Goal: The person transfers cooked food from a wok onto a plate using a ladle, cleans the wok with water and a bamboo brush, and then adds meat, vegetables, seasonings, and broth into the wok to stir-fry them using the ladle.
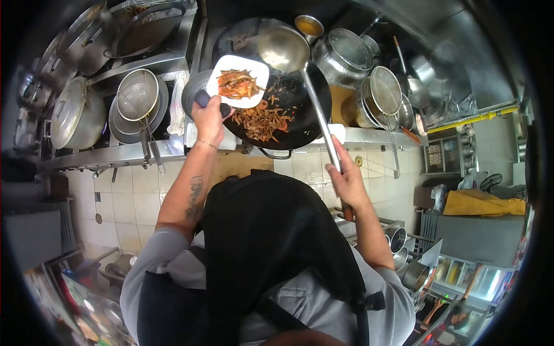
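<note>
My left hand (209,119) is closed at the near left edge of a white plate (260,96), with a dark cloth-like piece (202,98) beside the fingers. Reddish-brown strips of cooked food (236,85) lie on the plate, which is held over the left part of a large black wok (314,118). More of the same food (259,124) is in the wok, below and right of the plate. My right hand (349,180) grips the long handle of a big metal ladle (283,49); its bowl is over the wok's far side, right of the plate.
A small metal bowl of orange-brown liquid (309,27) stands behind the wok. Metal pots (346,55) and a round strainer (385,90) are to the right. On the left are another strainer (137,95), a lidded pot (77,115) and a dark pan (149,32).
</note>
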A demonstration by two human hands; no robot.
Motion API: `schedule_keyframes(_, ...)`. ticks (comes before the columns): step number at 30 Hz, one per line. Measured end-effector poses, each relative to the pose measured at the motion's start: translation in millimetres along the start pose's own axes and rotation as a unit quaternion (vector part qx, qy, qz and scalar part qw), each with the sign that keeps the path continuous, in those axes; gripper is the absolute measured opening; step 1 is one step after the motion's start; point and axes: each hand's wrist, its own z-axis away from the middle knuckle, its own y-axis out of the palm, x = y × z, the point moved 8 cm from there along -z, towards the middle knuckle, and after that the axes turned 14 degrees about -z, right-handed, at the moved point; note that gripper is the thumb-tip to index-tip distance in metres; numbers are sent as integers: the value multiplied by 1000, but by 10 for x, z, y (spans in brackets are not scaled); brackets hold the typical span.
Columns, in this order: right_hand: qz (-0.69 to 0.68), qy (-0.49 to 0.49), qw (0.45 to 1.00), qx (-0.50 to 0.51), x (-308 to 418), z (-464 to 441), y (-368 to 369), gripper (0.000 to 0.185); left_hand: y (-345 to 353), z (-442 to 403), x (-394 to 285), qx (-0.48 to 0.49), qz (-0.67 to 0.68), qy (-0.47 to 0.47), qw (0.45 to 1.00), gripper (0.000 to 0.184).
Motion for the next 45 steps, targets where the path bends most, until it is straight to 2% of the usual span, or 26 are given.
schedule_keyframes(1,76,17,997,2,-21,-34,-75,73,-108,-5,-27,-25,4,8,1000,25)
schedule_keyframes(3,130,88,988,5,-250,-34,-200,71,-318,-54,-73,-51,-3,14,999,22)
schedule_keyframes(6,193,127,973,1,-720,-3,-337,73,-604,-39,-254,-68,-36,33,997,23)
schedule_keyframes(10,220,210,953,-7,-893,79,-238,76,-1020,-10,-336,-117,-60,40,991,27)
schedule_keyframes(11,206,172,963,4,-915,126,-154,75,-1086,25,-373,-122,-60,44,990,28)
schedule_keyframes(13,148,33,988,39,-819,183,83,73,-1203,25,-353,-116,-62,43,990,29)
schedule_keyframes(14,65,156,983,67,-1023,301,139,71,-1259,25,-336,-125,-58,41,990,29)
schedule_keyframes(15,64,156,983,67,-837,254,153,71,-1304,34,-332,-134,-52,40,989,30)
schedule_keyframes(16,-52,273,958,76,-793,258,197,71,-1315,49,-340,-124,-54,43,990,30)
schedule_keyframes(17,-166,383,905,85,-821,319,266,70,-1320,76,-349,-126,-55,42,990,30)
schedule_keyframes(19,-215,382,896,74,-835,289,256,70,-1325,128,-360,-133,-56,35,989,30)
schedule_keyframes(22,-388,420,820,14,-869,299,204,66,-1323,173,-346,-137,-59,31,988,29)
schedule_keyframes(23,-388,418,821,15,-855,285,170,66,-1308,183,-351,-137,-57,34,988,29)
schedule_keyframes(25,-462,429,776,15,-820,308,173,65,-1287,208,-336,-138,-67,29,988,28)
schedule_keyframes(28,-508,421,752,13,-744,303,183,65,-1250,161,-289,-108,-67,33,991,27)
schedule_keyframes(32,-486,400,777,-1,-485,259,130,66,-1133,175,-301,-121,-73,32,989,27)
schedule_keyframes(34,-451,364,815,5,-282,219,81,69,-1094,78,-212,-114,-75,48,989,28)
schedule_keyframes(35,-452,360,816,8,-157,222,93,69,-1094,21,-166,-110,-79,60,989,28)
schedule_keyframes(37,-355,315,880,18,145,189,88,72,-978,7,-132,-111,-75,45,990,33)
schedule_keyframes(39,-324,298,897,36,337,188,167,72,-854,-38,-75,-113,-87,19,990,35)
schedule_keyframes(41,-240,207,947,53,528,176,190,72,-692,-107,11,-77,-68,11,995,33)
schedule_keyframes(43,-228,210,948,68,577,212,266,72,-528,-107,5,-53,-54,0,997,32)
schedule_keyframes(44,-126,104,985,63,599,175,281,72,-476,-95,-8,-55,-51,1,997,32)
schedule_keyframes(45,-20,-4,998,56,658,158,329,71,-411,-95,-11,-46,-43,-8,998,31)
